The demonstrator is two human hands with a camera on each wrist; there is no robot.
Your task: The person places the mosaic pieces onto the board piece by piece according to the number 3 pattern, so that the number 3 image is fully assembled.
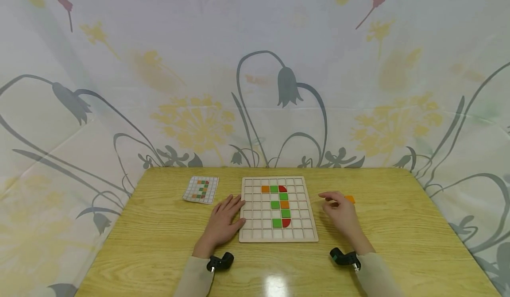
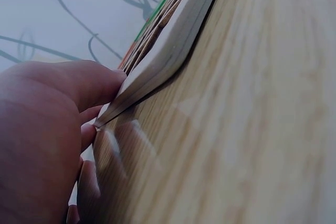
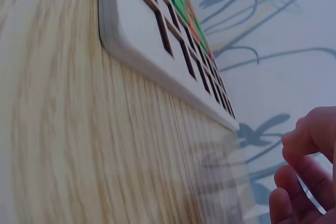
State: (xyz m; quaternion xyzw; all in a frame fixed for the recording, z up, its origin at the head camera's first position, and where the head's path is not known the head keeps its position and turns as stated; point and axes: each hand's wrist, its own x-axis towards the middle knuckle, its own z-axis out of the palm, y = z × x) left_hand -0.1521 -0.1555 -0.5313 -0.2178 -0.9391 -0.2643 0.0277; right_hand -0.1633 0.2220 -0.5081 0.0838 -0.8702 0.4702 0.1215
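Observation:
A square wooden grid board (image 1: 255,233) lies on the table, with green, orange and red tiles in some of its cells. The red ones are rounded on one side, and a green tile (image 1: 276,222) sits beside one of them near the bottom. My left hand (image 1: 221,224) rests with spread, straight fingers against the board's left edge; in the left wrist view its thumb (image 2: 100,80) touches the rim. To the right of the board hovers my right hand (image 1: 340,213), fingers loosely bent, nothing visible between thumb and index. An orange tile (image 1: 349,199) shows partly behind that hand.
A small paper card (image 1: 213,190) printed with a coloured grid pattern lies left of the board's upper corner. Behind the table's far edge hangs a flower-patterned cloth (image 1: 263,124). Each wrist wears a black camera mount (image 1: 221,261).

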